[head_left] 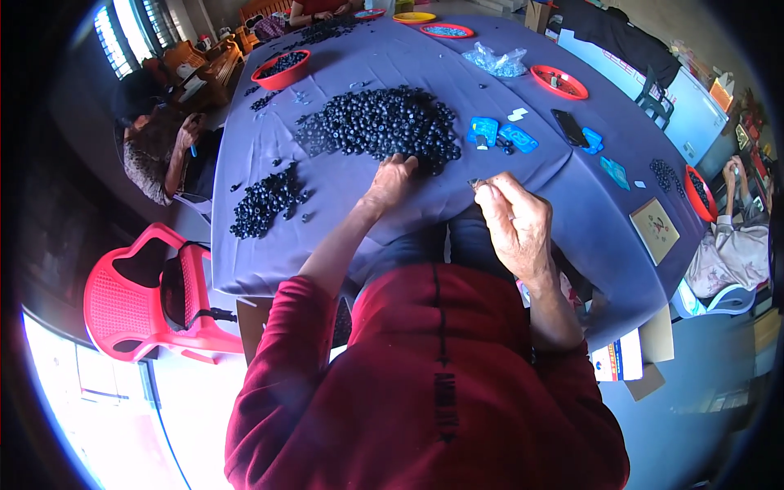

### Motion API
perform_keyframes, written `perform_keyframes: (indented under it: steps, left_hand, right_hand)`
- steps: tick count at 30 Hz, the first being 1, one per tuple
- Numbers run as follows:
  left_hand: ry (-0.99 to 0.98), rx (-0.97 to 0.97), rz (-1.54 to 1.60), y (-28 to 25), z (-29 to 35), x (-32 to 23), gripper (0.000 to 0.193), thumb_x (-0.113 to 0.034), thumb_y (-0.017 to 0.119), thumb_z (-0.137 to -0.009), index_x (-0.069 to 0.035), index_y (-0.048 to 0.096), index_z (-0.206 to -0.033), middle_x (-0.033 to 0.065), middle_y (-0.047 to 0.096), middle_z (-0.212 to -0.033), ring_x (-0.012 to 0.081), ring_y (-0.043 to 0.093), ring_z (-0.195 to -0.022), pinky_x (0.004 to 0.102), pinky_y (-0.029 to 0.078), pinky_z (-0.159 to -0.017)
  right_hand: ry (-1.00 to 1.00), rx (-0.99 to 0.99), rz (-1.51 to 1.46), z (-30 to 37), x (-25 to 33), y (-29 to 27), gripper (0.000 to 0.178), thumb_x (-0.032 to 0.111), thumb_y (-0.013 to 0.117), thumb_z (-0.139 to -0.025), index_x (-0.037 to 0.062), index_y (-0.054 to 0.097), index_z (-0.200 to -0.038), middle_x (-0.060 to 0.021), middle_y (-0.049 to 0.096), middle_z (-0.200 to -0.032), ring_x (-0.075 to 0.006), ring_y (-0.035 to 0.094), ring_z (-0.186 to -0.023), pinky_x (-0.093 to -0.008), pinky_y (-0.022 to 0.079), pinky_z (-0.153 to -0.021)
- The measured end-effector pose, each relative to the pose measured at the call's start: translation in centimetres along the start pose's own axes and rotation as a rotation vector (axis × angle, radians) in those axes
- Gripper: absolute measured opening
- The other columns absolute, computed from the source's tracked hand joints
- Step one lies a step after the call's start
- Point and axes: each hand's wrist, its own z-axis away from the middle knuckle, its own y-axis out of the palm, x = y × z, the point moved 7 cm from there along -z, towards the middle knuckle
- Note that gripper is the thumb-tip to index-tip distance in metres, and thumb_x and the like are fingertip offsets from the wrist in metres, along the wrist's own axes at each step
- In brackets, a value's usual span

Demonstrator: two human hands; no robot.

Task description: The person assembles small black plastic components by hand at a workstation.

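Item: pile of small black pieces [382, 121], on the table [278, 263], at my left hand's [394, 180] 12 o'clock and my right hand's [518, 224] 10; long axis roughly 9 to 3.
Left hand: nearer, at the pile's near edge; I cannot tell whether it grips.
Right hand: apart from left, pinching a small dark item [474, 184].

On the table [376, 61], the main heap [384, 122] has a side heap [265, 204] to its left and a plastic bag [495, 62] behind-right.
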Motion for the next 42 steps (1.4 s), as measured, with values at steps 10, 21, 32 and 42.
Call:
perform_keyframes:
  steps: [10, 21, 32, 42]
  left_hand:
    - [-0.324, -0.014, 1.816, -5.8, 0.8, -3.8, 0.011, -0.006, 0.055, -0.084, 0.000, 0.056, -0.093, 0.0084, 0.058, -0.080, 0.0149, 0.055, -0.065, 0.0286, 0.047, -0.065]
    - [0.047, 0.264, 2.141, -11.7, 2.7, -14.0, 0.025, -0.015, 0.063, -0.080, 0.002, 0.054, -0.096, 0.0097, 0.056, -0.080, 0.0157, 0.053, -0.071, 0.0289, 0.044, -0.068]
    - [-0.019, 0.318, 2.050, -11.0, 3.5, -14.6, 0.034, -0.021, 0.066, -0.076, 0.006, 0.052, -0.092, 0.0092, 0.055, -0.081, 0.0158, 0.051, -0.072, 0.0267, 0.042, -0.066]
    - [-0.037, 0.247, 1.954, -11.4, 3.6, -14.6, 0.031, -0.019, 0.066, -0.076, 0.005, 0.054, -0.091, 0.0091, 0.056, -0.083, 0.0138, 0.054, -0.075, 0.0226, 0.043, -0.067]
  right_hand:
    - [-0.011, -0.017, 0.009, 0.0, 0.1, -0.2, 0.019, 0.015, 0.051, -0.088, -0.0028, 0.055, -0.082, -0.0047, 0.054, -0.063, -0.0068, 0.047, -0.055, -0.0215, 0.039, -0.051]
    - [-0.010, 0.037, -0.006, 0.1, 1.3, 0.0, 0.016, 0.013, 0.051, -0.088, -0.0016, 0.056, -0.082, -0.0048, 0.052, -0.060, -0.0078, 0.047, -0.054, -0.0226, 0.039, -0.050]
    - [-0.066, 0.058, -0.009, 0.3, 1.3, 0.2, 0.016, 0.012, 0.051, -0.088, -0.0013, 0.056, -0.081, -0.0051, 0.052, -0.059, -0.0077, 0.046, -0.051, -0.0230, 0.037, -0.048]
    - [-0.067, 0.088, 0.043, 0.2, 1.8, 0.3, 0.016, 0.012, 0.051, -0.088, 0.0000, 0.053, -0.077, -0.0056, 0.049, -0.057, -0.0100, 0.043, -0.047, -0.0251, 0.035, -0.045]
